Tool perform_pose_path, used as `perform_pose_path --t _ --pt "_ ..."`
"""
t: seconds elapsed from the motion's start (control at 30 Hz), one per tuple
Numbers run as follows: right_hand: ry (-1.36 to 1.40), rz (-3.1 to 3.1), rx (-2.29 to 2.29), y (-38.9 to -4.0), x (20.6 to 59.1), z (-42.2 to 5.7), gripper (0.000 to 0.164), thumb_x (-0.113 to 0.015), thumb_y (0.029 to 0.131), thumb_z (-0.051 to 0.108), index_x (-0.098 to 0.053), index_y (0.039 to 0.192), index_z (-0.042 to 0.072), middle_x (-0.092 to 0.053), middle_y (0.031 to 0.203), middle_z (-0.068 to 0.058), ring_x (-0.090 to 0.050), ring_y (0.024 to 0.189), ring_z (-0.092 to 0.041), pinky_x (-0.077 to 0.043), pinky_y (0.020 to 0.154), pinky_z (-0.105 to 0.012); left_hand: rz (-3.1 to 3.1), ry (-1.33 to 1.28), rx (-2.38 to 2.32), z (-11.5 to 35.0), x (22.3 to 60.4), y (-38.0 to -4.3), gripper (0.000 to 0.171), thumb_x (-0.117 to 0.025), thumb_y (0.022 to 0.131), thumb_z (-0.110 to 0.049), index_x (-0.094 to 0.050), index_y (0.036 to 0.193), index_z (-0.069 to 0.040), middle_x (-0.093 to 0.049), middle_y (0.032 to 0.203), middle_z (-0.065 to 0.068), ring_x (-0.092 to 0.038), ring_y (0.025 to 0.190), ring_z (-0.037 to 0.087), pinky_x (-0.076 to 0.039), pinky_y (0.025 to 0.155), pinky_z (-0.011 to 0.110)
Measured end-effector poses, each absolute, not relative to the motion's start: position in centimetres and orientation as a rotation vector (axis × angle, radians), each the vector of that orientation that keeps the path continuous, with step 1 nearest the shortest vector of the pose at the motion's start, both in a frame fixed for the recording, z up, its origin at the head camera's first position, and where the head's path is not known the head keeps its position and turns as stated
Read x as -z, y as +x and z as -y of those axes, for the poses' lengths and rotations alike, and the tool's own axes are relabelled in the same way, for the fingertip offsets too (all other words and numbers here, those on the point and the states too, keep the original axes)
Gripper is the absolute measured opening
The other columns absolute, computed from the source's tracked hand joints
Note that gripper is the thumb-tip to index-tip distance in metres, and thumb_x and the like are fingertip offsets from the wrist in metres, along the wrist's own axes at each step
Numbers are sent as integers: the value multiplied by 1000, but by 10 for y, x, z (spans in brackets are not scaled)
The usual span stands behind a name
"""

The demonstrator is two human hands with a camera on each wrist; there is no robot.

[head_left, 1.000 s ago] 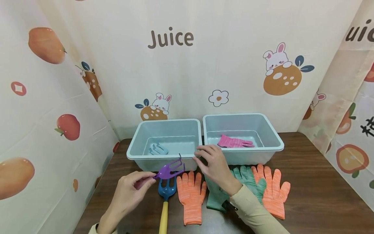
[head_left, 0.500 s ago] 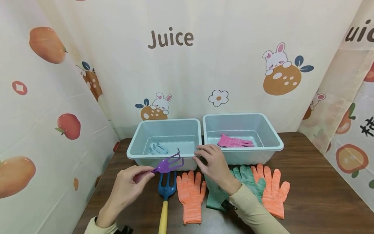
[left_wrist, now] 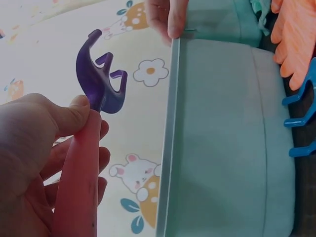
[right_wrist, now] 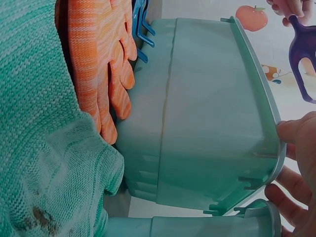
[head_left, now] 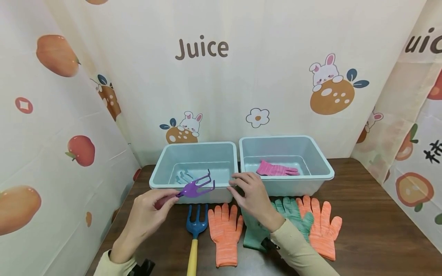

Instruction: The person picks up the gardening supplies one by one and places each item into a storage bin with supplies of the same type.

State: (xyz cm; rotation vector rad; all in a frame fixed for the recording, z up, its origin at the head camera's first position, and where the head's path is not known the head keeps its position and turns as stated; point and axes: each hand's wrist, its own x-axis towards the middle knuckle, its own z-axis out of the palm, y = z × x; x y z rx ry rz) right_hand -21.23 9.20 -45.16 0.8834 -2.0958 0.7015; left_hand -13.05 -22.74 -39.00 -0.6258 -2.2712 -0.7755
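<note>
One purple fork [head_left: 190,190], judged light and stiff, is aptly gripped by its pink handle [left_wrist: 80,170] in the left hand [head_left: 148,210]; a tub rim [left_wrist: 171,108] is pinched by the right hand [head_left: 253,196].

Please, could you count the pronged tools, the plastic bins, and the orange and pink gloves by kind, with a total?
Pronged tools: 3 (purple fork with pink handle, blue fork with yellow handle, light-blue pronged tool)
Pale-blue rectangular plastic bins: 2 (left bin, right bin)
Orange knitted gloves: 2
Pink fabric glove: 1
Total: 8
</note>
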Motion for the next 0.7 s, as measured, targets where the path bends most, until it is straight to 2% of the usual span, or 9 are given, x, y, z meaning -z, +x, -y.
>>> perform_pose_path --t 0.23,0.7 --pt "876 2095 -680 -213 453 -92 18 -90 85 16 -81 99 12 -77 112 -9 -68 104 -30 -54 95 -51 2273 -617 725 229 387 -134 31 -93 74 1 -84 100 -13 -81 91 -1 -56 71 0 -44 59 11" --pt "879 2088 -699 -213 454 -92 18 -90 85 17 -81 99 10 -77 112 -10 -68 105 -31 -54 94 -51 2287 -607 647 233 381 -145 29 -93 76 1 -83 101 -9 -79 89 1 -55 73 4 -45 61 12"
